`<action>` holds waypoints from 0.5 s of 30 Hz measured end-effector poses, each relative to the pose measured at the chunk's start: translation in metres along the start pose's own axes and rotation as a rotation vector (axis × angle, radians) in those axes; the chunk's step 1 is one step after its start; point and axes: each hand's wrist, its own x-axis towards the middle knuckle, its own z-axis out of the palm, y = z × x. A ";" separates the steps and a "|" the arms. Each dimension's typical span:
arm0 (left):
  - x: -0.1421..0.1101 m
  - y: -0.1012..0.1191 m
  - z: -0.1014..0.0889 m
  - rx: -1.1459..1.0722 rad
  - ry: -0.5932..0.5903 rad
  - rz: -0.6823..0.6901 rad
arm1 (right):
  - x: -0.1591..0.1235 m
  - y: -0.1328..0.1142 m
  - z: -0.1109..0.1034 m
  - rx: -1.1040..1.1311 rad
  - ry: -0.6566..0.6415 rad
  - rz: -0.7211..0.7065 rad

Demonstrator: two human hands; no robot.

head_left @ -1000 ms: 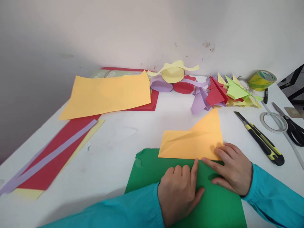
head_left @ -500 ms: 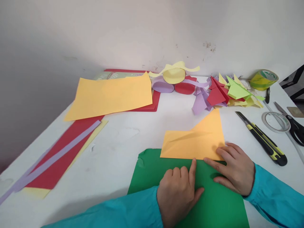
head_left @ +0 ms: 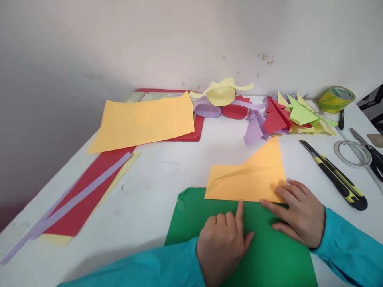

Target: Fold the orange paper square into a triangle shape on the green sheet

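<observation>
A folded sheet of orange paper (head_left: pixel 239 183) lies on the table with its lower edge over a green sheet (head_left: pixel 269 255). One corner of the orange sheet sticks up to a point at its far right. My left hand (head_left: pixel 223 245) touches the lower folded edge with its stretched index fingertip; its other fingers are curled and the thumb is out, with nothing held. My right hand (head_left: pixel 299 211) rests with spread fingers on the right end of the orange paper, holding nothing.
Paper planes (head_left: pixel 278 115) lie in a pile at the back, beside paper loops (head_left: pixel 221 95). A yellow-black utility knife (head_left: pixel 335 175), clear tape roll (head_left: pixel 353 153) and scissors (head_left: pixel 374 155) lie to the right. Orange paper (head_left: pixel 143 123) and red paper (head_left: pixel 86 199) with strips lie left.
My left index fingertip has slid a little to the left along the lower edge of the orange paper. My right hand stays in place. The camera view has shifted slightly.
</observation>
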 end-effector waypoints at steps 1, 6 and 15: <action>0.000 0.000 0.000 0.008 -0.001 0.000 | 0.000 0.000 0.000 0.002 -0.001 -0.001; -0.001 -0.001 0.000 0.022 -0.017 -0.004 | -0.001 0.001 0.001 0.000 -0.003 -0.001; -0.006 -0.005 0.001 0.042 0.035 -0.021 | -0.001 0.001 0.001 -0.019 0.001 -0.004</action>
